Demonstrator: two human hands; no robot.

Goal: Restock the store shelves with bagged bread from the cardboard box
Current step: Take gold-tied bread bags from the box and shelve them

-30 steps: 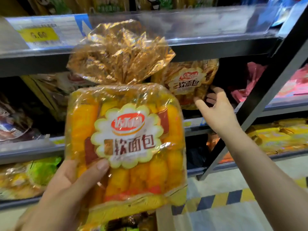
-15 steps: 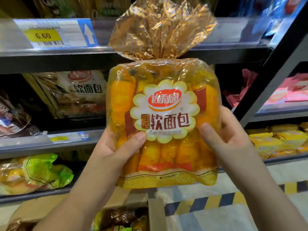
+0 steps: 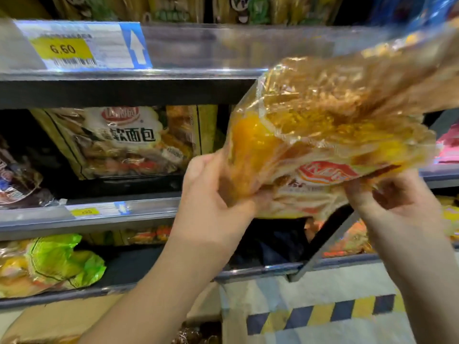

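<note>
Both hands, left hand (image 3: 211,194) and right hand (image 3: 402,204), grip a bread bag (image 3: 323,135) tilted toward the middle shelf (image 3: 119,209); next likely sliding it in beside the shelved bag (image 3: 124,140).

Two hands (image 3: 213,202) (image 3: 402,207), one held bread bag (image 3: 323,125), one green bag (image 3: 57,261), two yellow price tags (image 3: 62,48) (image 3: 85,211).

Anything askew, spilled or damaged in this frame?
Only tilt: the bread bag, gripped by the left hand and right hand, is tipped, top pointing right; the shelved bag sits crooked. No tear or spill visible.
</note>
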